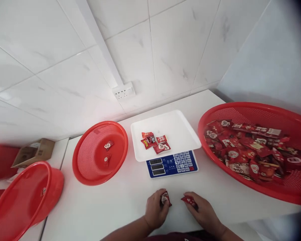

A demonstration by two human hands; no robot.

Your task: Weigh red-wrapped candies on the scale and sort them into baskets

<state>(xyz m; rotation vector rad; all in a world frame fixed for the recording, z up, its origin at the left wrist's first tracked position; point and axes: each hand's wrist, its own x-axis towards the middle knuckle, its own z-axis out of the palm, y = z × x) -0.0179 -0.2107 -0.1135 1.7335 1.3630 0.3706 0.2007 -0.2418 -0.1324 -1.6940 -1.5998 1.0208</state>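
My left hand (156, 208) is closed around a small red candy packet (165, 198) with a white label, low over the white table. A second red candy packet (189, 200) is pinched in my right hand (205, 211), a short way to the right. Just beyond my hands is a blue digital scale (172, 164) with a keypad and three displays. Its white tray (168, 125) carries several red candies (163, 146) near the middle.
At the right, a large red basket (215, 160) holds a heap of red packets. A round red basket (76, 167) with two packets stands left of the scale. Farther left are another red basket (50, 197) and a cardboard box (45, 150). A socket (124, 92) is on the tiled wall.
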